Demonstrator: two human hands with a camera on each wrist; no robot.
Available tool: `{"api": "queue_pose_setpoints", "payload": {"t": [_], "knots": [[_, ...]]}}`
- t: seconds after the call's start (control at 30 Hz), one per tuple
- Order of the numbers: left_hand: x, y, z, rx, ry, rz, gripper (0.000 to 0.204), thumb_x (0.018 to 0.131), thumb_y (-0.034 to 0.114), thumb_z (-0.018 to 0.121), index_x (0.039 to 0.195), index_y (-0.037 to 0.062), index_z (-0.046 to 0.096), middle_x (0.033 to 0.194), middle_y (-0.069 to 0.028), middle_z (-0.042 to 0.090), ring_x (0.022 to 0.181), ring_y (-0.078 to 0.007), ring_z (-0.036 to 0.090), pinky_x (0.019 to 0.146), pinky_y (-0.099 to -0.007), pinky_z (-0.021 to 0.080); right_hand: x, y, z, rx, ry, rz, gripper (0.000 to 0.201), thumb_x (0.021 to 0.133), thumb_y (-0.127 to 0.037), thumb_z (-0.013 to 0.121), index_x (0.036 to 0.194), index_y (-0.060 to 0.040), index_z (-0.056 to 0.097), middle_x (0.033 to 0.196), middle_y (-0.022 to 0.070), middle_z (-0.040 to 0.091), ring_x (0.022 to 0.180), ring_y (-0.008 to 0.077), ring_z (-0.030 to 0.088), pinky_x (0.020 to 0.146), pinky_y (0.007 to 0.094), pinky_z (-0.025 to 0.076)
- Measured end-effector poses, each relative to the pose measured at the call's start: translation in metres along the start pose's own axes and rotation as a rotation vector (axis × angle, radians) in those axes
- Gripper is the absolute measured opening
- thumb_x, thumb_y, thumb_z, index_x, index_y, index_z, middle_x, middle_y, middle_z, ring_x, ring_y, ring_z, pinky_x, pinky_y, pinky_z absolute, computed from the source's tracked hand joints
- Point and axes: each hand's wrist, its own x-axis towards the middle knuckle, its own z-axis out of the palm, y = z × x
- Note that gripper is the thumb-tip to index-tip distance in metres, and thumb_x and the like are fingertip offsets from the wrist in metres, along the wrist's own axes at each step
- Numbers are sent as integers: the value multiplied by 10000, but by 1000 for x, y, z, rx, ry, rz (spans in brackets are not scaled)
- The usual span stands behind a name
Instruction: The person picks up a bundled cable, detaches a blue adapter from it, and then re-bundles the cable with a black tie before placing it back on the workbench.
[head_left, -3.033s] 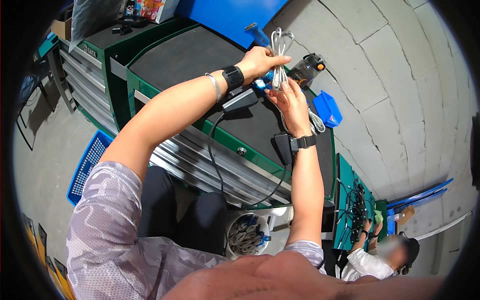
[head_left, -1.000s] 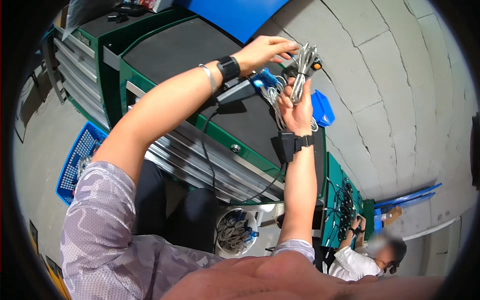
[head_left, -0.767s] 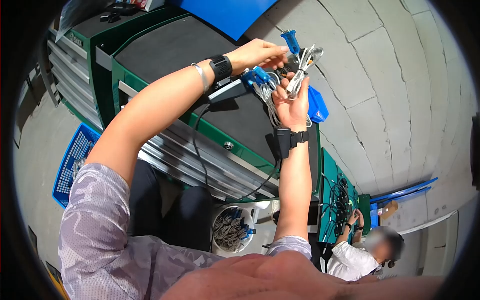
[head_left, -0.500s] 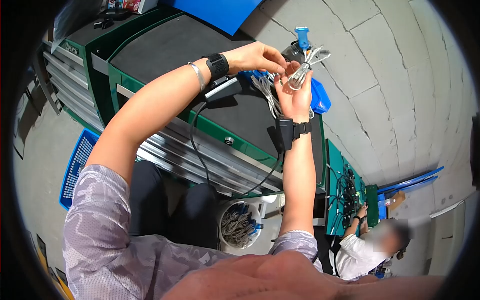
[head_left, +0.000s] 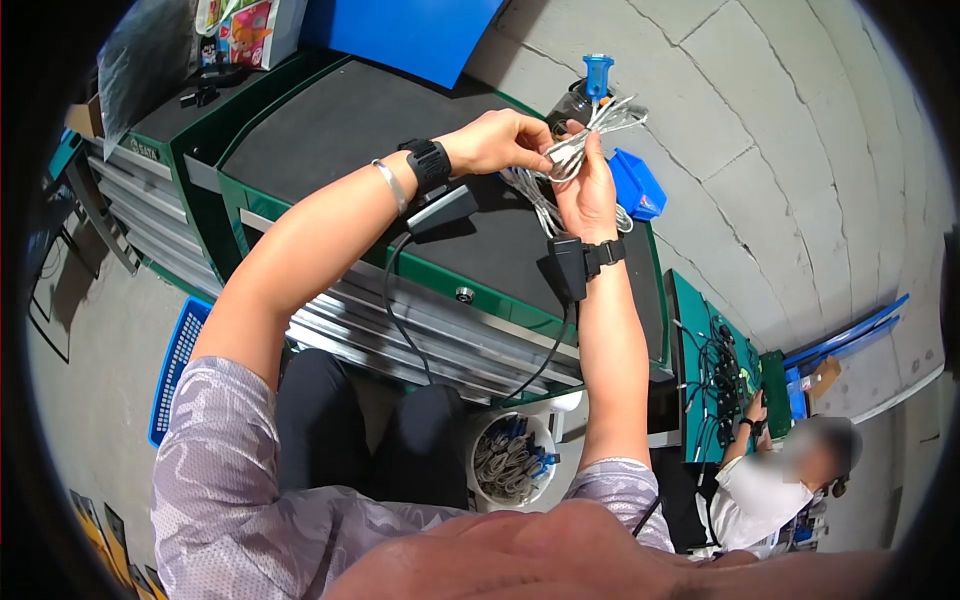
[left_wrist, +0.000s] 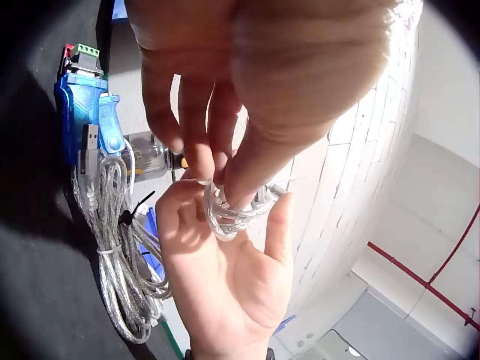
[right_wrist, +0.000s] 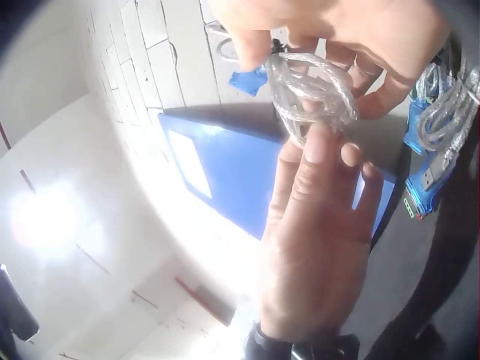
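A coiled clear-grey cable (head_left: pixel 612 118) lies across the palm side of my right hand (head_left: pixel 588 195), gripped between thumb and fingers. Its blue connector (head_left: pixel 598 76) sticks up beyond the coil. From the left, my left hand (head_left: pixel 497 142) pinches the coil's near end with thumb and fingertips; in the right wrist view the left hand (right_wrist: pixel 315 225) meets the loops (right_wrist: pixel 307 90) from below. A dark tie (right_wrist: pixel 278 46) wraps the coil beside the right thumb. Under the hands, more bundled cables (left_wrist: pixel 112 247) with blue connectors (left_wrist: pixel 81 112) rest on the dark cabinet top (head_left: pixel 330 125).
A blue bin (head_left: pixel 637 185) and a dark bottle (head_left: pixel 570 108) stand by the cabinet's far edge. Below are a white bucket (head_left: pixel 550 480) of cables and a blue basket (head_left: pixel 178 365). Another person (head_left: pixel 760 500) works at a green table (head_left: pixel 690 330) on the right.
Over the last three seconds, the coil has turned and its blue connector has come up above it. My left hand has moved from beside the palm onto the coil's near end.
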Motion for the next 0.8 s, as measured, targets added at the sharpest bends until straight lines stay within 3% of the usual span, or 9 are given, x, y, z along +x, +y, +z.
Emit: {"api": "queue_pose_setpoints", "payload": {"t": [0.13, 0.3, 0.5, 0.67, 0.73, 0.8], "knots": [[2, -4, -1, 26, 110, 28, 173, 860, 145, 689, 959, 9, 651, 881, -13, 651, 882, -86, 576, 831, -265, 463, 0, -4, -1, 4, 29, 11, 388, 986, -329, 514, 1170, 11, 543, 931, 53, 637, 857, 153, 632, 726, 284, 521], [4, -8, -3, -96, 187, 1, 200, 884, 170, 677, 991, 7, 632, 915, -3, 635, 897, -79, 570, 834, -253, 459, -1, -5, 3, 31, 34, 24, 372, 986, -328, 514, 1177, -11, 548, 965, 45, 622, 831, 129, 605, 693, 266, 488], [3, -5, -1, -218, 102, 72, 257, 901, 236, 668, 1025, 14, 634, 939, 7, 632, 915, -69, 547, 850, -250, 437, 0, -7, 0, 151, 19, 95, 381, 977, -364, 519, 1165, -34, 551, 912, 14, 641, 763, 115, 637, 630, 270, 528], [5, -10, -2, -202, 81, 58, 281, 914, 274, 652, 1034, 21, 642, 928, 13, 634, 887, -65, 541, 838, -250, 438, -1, -6, 1, 176, 15, 111, 364, 979, -354, 518, 1170, -45, 549, 939, 10, 656, 793, 123, 644, 648, 267, 530], [5, -9, -3, -180, 41, 18, 298, 935, 316, 618, 1027, 35, 648, 907, 24, 629, 850, -62, 534, 801, -236, 434, 0, -6, 0, 189, -30, 100, 361, 978, -346, 522, 1176, -45, 545, 936, 9, 655, 807, 124, 646, 657, 264, 529], [3, -4, -3, -311, 117, -25, 324, 965, 356, 562, 1051, 57, 654, 872, 39, 605, 833, -57, 534, 737, -218, 425, -1, -7, 2, 167, -31, 94, 366, 978, -317, 530, 1180, -12, 534, 941, 40, 646, 819, 148, 648, 679, 269, 536]]}}
